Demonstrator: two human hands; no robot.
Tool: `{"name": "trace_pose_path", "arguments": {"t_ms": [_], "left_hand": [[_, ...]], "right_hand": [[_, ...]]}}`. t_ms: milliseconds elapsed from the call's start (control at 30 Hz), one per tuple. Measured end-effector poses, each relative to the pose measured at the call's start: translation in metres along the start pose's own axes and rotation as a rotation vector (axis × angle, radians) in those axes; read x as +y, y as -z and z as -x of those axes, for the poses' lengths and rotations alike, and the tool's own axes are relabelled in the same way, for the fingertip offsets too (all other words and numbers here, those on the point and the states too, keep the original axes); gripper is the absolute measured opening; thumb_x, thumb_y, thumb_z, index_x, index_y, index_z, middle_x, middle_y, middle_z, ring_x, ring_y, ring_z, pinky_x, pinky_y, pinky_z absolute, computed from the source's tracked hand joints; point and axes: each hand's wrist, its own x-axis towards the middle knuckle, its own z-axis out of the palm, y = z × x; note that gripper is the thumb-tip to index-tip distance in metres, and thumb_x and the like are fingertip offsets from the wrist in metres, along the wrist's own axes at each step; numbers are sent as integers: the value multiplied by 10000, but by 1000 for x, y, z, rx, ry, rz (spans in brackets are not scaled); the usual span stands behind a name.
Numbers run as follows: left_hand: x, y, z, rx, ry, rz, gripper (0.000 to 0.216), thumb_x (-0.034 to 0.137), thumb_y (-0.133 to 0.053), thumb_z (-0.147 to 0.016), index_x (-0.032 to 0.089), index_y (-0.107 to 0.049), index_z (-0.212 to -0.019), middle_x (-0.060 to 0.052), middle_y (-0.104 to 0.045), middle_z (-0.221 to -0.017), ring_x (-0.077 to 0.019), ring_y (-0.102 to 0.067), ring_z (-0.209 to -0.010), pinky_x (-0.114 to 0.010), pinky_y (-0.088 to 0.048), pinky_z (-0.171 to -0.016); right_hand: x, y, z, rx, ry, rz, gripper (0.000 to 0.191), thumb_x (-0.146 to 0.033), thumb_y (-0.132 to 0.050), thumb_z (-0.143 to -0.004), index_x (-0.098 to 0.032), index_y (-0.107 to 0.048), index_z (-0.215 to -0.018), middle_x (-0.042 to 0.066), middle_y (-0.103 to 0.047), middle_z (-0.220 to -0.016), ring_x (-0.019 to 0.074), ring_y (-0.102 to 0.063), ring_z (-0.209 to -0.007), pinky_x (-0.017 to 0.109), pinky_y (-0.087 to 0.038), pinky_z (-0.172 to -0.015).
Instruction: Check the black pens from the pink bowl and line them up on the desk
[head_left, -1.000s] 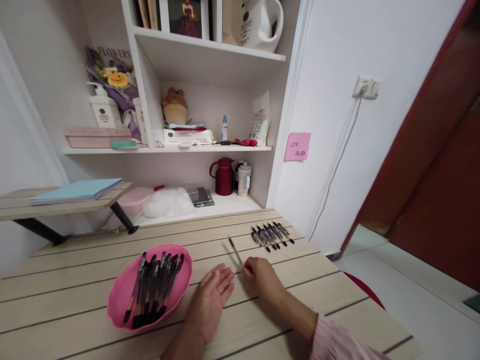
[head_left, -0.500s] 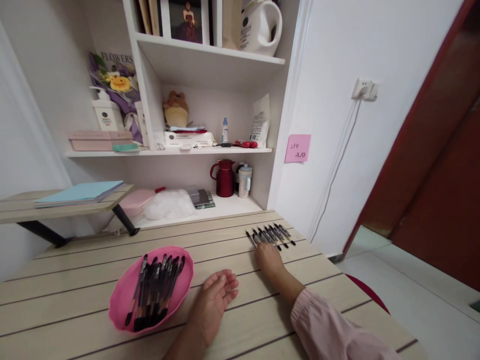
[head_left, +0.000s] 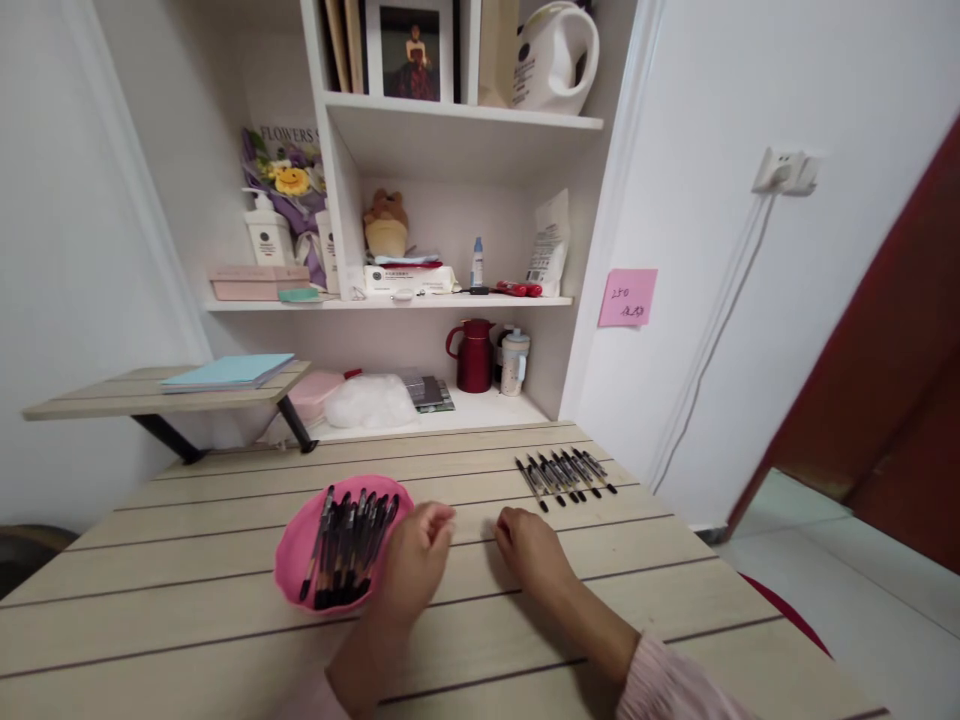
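Observation:
A pink bowl (head_left: 294, 566) on the wooden table (head_left: 187, 560) holds several black pens (head_left: 347, 545). My left hand (head_left: 414, 560) rests against the bowl's right rim, fingers curled loosely, nothing visible in it. My right hand (head_left: 529, 548) lies palm down on the table just right of it, fingers bent and holding nothing. A row of several black pens (head_left: 564, 473) lies side by side on the table beyond my right hand, a short gap away.
White shelves (head_left: 390, 300) behind the table carry a red jug (head_left: 475, 356), bottles, a plush toy and boxes. A small side shelf with a blue book (head_left: 229, 371) stands at left. A pink note (head_left: 627, 297) sticks to the wall; a red door is at right.
My right hand has drawn back from the row of pens, leaving one more pen there. My left hand turned from palm-up to curled beside the bowl. The view shifted left.

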Motion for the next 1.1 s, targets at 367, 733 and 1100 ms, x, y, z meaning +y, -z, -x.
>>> {"name": "trace_pose_path", "arguments": {"t_ms": [367, 733, 1100], "left_hand": [[-18, 71, -10, 94, 192, -515, 173, 207, -592, -584, 216, -467, -464, -114, -610, -652, -372, -542, -890, -503, -279, -838], [-2, 54, -18, 80, 207, -315, 116, 243, -516, -662, 189, -450, -582, -99, -611, -683, -307, -584, -872, -426, -398, -758], [-15, -84, 21, -276, 395, 324, 246, 313, -597, -641, 203, -407, -751, 88, -500, -476, -40, -398, -274, -149, -249, -316]], "right_hand": [[-21, -15, 16, 37, 60, -330, 182, -220, -464, -783, -177, -583, -652, 25, -644, -683, 121, -533, -627, 221, -275, -551], [-13, -11, 13, 32, -51, -1033, 266, -356, -547, -713, -169, -493, -532, -30, -502, -464, 86, -421, -447, 210, -274, -446], [-27, -2, -3, 62, -411, -2187, 293, -406, -665, -660, -189, -473, -705, -118, -359, -418, 25, -290, -331, 159, -274, -360]]}}
